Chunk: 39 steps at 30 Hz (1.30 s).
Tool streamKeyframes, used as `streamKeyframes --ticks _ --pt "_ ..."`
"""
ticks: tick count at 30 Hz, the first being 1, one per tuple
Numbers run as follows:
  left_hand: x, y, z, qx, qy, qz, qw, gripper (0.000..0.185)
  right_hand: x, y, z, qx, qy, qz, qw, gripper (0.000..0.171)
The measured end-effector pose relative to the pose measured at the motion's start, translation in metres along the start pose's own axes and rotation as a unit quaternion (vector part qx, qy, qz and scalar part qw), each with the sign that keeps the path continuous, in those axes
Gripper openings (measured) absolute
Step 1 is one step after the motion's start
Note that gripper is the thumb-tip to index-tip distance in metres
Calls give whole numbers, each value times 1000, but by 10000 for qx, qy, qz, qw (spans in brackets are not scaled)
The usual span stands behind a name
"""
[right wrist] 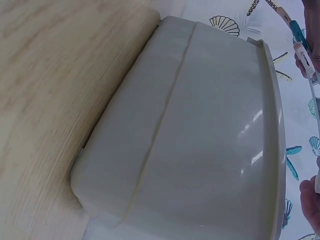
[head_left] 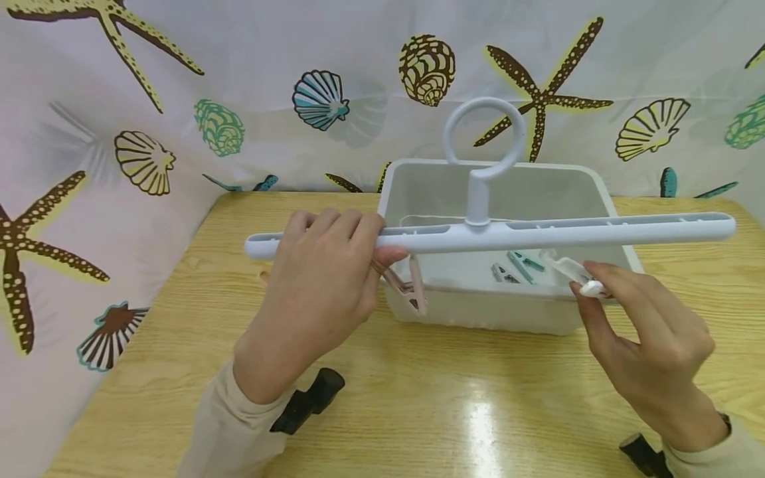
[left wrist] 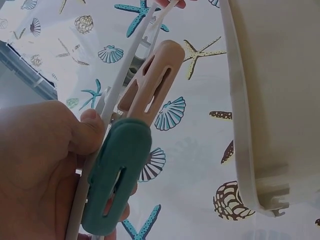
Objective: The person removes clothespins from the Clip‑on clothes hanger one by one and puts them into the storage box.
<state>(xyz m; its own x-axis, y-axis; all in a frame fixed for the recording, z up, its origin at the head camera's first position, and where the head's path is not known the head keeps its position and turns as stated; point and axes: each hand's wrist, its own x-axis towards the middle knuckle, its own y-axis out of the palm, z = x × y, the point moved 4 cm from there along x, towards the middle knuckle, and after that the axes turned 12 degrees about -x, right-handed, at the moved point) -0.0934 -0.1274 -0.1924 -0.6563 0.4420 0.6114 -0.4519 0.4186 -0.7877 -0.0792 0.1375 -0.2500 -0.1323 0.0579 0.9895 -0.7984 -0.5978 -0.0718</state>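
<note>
Pale-blue hanger bar (head_left: 496, 234) held level above white bin (head_left: 394, 199); left hand (head_left: 317, 292) curls round its left part, right hand (head_left: 645, 332) pinches white peg (head_left: 576, 273) just under bar. Step judged: clipping pegs on; next needs peg lined up with bar.
Left wrist: teal peg (left wrist: 117, 180), peach peg (left wrist: 150, 82) hang beside fingers.
Right wrist: bin wall fills view; fingers at edge, grip unclear there.

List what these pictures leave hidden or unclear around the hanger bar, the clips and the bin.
- Head view: the left hand covers where the pink clip joins the hanger bar.
- Head view: the bin wall and bar hide most of the clips inside.
- Right wrist view: the right hand is cut off by the edge; its white clip barely shows.
</note>
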Motion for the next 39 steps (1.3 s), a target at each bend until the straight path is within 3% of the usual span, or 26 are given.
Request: streamKeyframes --ticks 12,23,39 --pt "2 0 0 17 -47 95 9999 31 -5 -2 -1 -244 -92 187 9995 39" --pt "2 3 0 33 -66 88 9999 29 -4 -3 1 -66 -247 442 9987 42" --pt "4 10 5 92 -163 389 9991 24 -1 -3 2 6 -245 306 9992 40"
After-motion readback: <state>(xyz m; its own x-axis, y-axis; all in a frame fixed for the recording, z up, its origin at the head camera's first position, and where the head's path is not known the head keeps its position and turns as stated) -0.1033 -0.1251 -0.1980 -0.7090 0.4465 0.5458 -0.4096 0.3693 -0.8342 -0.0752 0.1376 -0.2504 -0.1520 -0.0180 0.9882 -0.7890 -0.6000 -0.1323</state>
